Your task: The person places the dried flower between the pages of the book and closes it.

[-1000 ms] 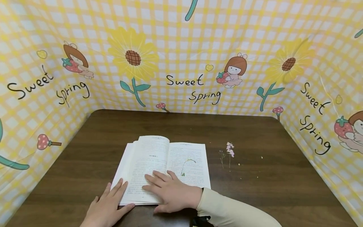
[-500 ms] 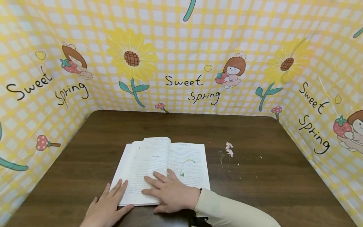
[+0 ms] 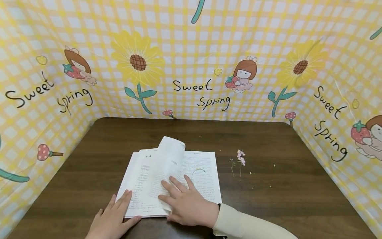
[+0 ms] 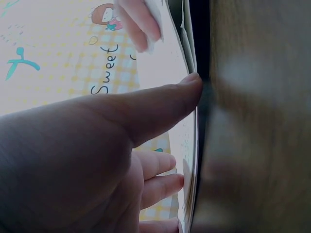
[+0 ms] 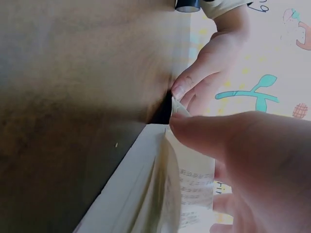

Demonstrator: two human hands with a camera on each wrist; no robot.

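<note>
An open book (image 3: 141,186) lies at the front of the table, with a thin green sprig (image 3: 199,169) on its right-hand page. One page (image 3: 171,156) stands curled up from the left side, leaning over the middle. Against that page rests my right hand (image 3: 192,204), fingers spread and fairly straight; its thumb (image 5: 204,136) is at the page's bottom edge in the right wrist view. My left hand (image 3: 111,215) lies flat at the book's lower left corner, fingers on the left margin and thumb (image 4: 170,99) along the bottom edge. The right hand hides part of the sprig's stem.
To the right of the book, pink flowers on a stem (image 3: 241,157) and a small thin sprig (image 3: 232,166) lie on the brown table (image 3: 298,192). Tiny petal bits are scattered nearby. A yellow checked cloth (image 3: 191,49) surrounds the table's back and sides.
The page under my right hand has lifted and curled rightward, uncovering another printed page on the left. My right hand has shifted slightly right. My left hand stays in place.
</note>
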